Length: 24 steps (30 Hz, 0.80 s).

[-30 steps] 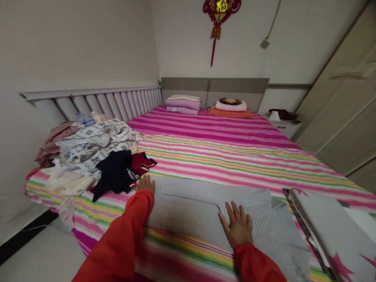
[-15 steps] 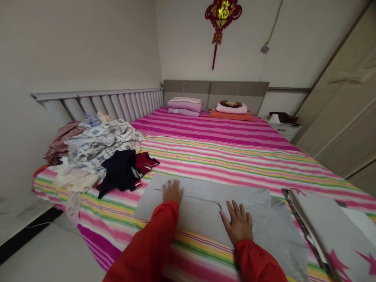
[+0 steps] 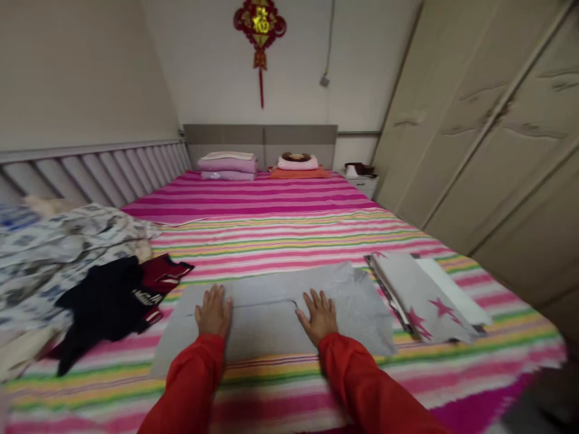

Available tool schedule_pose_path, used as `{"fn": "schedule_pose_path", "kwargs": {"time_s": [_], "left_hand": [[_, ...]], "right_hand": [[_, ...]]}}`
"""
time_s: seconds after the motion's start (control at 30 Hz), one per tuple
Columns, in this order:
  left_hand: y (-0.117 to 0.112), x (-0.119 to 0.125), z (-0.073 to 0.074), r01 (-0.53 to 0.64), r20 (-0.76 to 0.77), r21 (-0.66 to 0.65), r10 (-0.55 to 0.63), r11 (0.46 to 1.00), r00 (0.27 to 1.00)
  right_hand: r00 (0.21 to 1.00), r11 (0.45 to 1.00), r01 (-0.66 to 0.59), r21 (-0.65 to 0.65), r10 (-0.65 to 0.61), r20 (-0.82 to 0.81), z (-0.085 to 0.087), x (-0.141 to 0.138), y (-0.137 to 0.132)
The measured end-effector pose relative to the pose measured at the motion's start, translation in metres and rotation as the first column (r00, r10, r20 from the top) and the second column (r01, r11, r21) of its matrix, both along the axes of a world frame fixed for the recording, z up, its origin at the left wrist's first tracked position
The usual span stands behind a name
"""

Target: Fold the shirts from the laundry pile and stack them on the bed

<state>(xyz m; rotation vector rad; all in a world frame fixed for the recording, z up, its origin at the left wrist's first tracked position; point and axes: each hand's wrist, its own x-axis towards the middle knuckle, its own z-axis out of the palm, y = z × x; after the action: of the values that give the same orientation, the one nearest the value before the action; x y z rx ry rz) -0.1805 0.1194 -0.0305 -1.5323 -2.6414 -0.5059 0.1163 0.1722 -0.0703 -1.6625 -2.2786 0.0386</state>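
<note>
A pair of light grey trousers (image 3: 266, 328) lies flat across the bed in front of me, a dark line running between the legs. My left hand (image 3: 213, 312) rests palm down on the legs, fingers spread. On the same cloth, by the inner end of that line, my right hand (image 3: 319, 314) lies flat with its fingers apart. Wrinkles show in the trousers' right part. Neither hand grips anything.
A navy and red garment (image 3: 106, 295) and a heap of patterned clothes (image 3: 76, 241) lie at the left. Folded grey cloth with pink stars (image 3: 420, 301) is at the right. Folded bedding (image 3: 228, 166) and a pillow (image 3: 297, 161) stand by the headboard (image 3: 226, 134). Wardrobe doors (image 3: 452, 138) line the right.
My view has turned to the right, so the bed and clothes appear farther left. Both hands still lie flat on the trousers, in about the same places on the cloth.
</note>
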Motion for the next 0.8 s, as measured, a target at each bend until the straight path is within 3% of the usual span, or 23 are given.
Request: {"fn": "schedule_pose_path", "kwargs": {"time_s": [0.1,0.17,0.37,0.6,0.67,0.73,0.8], "left_hand": [[0.007,0.047,-0.016,0.112,-0.044,-0.074,-0.115,0.991,0.992],[0.006,0.061,-0.026,0.123,-0.096,-0.107,-0.134,0.987,0.986],[0.003,0.052,-0.036,0.151,-0.140,-0.114,-0.167,0.982,0.976],[-0.003,0.048,-0.025,0.183,-0.048,-0.125,-0.190,0.975,0.981],[-0.007,0.033,-0.020,0.115,0.011,-0.087,-0.114,0.990,0.993],[-0.014,0.009,-0.013,-0.072,0.075,-0.025,0.074,0.997,0.994],[-0.025,-0.019,-0.007,-0.269,0.126,0.007,0.266,0.963,0.956]], "right_hand": [[0.999,1.000,0.003,0.009,-0.003,-0.034,0.000,0.000,0.001],[0.999,0.999,-0.008,0.042,0.010,-0.036,-0.003,0.003,0.000],[0.995,0.982,-0.098,0.162,0.094,0.033,-0.021,0.038,-0.023],[0.995,0.940,-0.096,0.328,0.078,0.069,-0.048,0.078,-0.055],[0.995,0.929,-0.091,0.359,0.073,0.064,-0.051,0.081,-0.055],[0.996,0.923,-0.084,0.377,0.068,0.056,-0.050,0.080,-0.055],[0.996,0.920,-0.087,0.382,0.072,0.054,-0.048,0.078,-0.055]]}}
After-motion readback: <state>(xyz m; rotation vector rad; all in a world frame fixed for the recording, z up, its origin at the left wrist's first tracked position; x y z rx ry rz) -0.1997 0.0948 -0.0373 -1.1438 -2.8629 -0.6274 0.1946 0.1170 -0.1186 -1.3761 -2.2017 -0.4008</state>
